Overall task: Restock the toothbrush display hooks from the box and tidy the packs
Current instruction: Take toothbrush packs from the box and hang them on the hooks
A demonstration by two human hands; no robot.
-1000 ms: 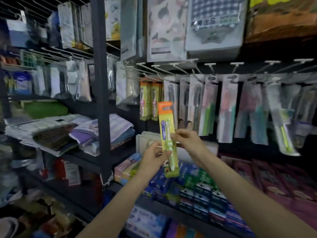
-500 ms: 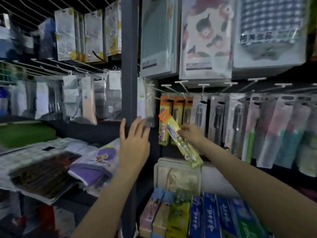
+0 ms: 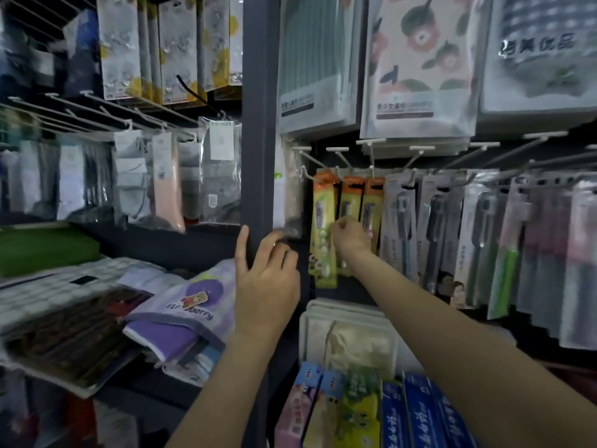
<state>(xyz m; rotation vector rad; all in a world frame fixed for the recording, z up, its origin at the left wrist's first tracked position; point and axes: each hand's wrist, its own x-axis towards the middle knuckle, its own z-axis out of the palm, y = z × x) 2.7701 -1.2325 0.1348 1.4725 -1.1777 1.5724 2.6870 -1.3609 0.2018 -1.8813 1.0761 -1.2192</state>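
Note:
My right hand (image 3: 350, 237) pinches a yellow toothbrush pack with an orange top (image 3: 321, 221) by its right edge. The pack hangs upright, its orange top level with the tip of the leftmost white hook (image 3: 308, 173); whether the hook passes through it I cannot tell. Two more orange-topped packs (image 3: 352, 197) hang right behind it. My left hand (image 3: 268, 279) lies against the dark upright post (image 3: 258, 140), thumb stretched up, fingertips touching the bottom of a clear pack (image 3: 290, 195) left of the hook. The box is out of view.
Grey and pastel toothbrush packs (image 3: 433, 227) fill the hooks to the right. Large towel packs (image 3: 416, 66) hang above. Toothpaste boxes (image 3: 407, 415) and a white pack (image 3: 352, 337) sit below. A purple strawberry pouch (image 3: 193, 308) lies on the left shelf.
My right hand carried the yellow pack from tilted in mid-air up to the leftmost hook, where it now hangs straight. My left hand moved right onto the post and the clear pack.

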